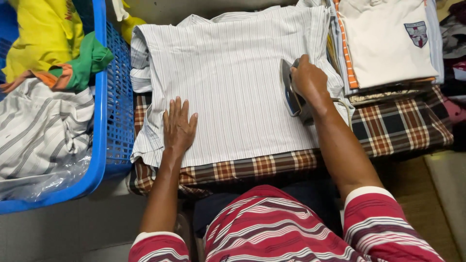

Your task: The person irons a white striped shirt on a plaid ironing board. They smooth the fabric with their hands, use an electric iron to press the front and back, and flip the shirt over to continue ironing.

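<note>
The left hand [178, 127] is lying flat, fingers spread apart, pressing on the near left part of a white striped shirt [233, 77]. The shirt is lying spread over a plaid cloth [398, 123] that is covering the desk, in the middle of the scene. The right hand [307, 78] is gripping the handle of an iron [290, 90], fingers clamped around it, and the iron is resting on the right side of the shirt, near its right edge. A pale cord [345, 107] is trailing from the iron just right of the wrist.

To the left, touching the cloth's edge, a blue plastic basket [109, 106] is holding crumpled clothes: a yellow garment [43, 34], a green one [85, 60] and a grey striped one [41, 131]. At the far right, a stack of folded clothes [388, 43] is sitting on the plaid cloth, with a cream shirt bearing a small crest on top. The person is wearing a red striped top with white cuffs.
</note>
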